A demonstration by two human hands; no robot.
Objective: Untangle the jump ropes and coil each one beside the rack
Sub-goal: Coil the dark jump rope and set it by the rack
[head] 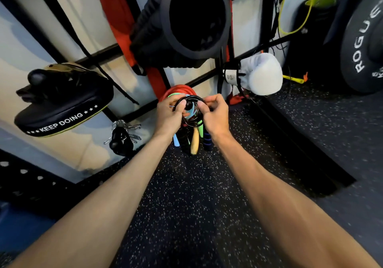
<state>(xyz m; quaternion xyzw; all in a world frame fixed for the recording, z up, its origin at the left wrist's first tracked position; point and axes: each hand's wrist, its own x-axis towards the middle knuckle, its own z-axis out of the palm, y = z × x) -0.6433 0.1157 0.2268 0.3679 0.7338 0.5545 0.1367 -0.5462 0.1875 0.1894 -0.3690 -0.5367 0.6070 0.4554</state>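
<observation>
A black jump rope is wound into a small coil and held up in front of the wall rack. My left hand grips the coil's left side. My right hand pinches its right side. Below the coil hang or lie several handles: a wooden one, a blue-and-black one, a light blue one and a green one. Behind my hands sits a red rope coil with a green strand over it. I cannot tell which handle belongs to which rope.
A black focus pad hangs on the left, a foam roller above, a white boxing glove to the right. Barbell clips lie by the wall. A weight plate stands far right on speckled rubber floor.
</observation>
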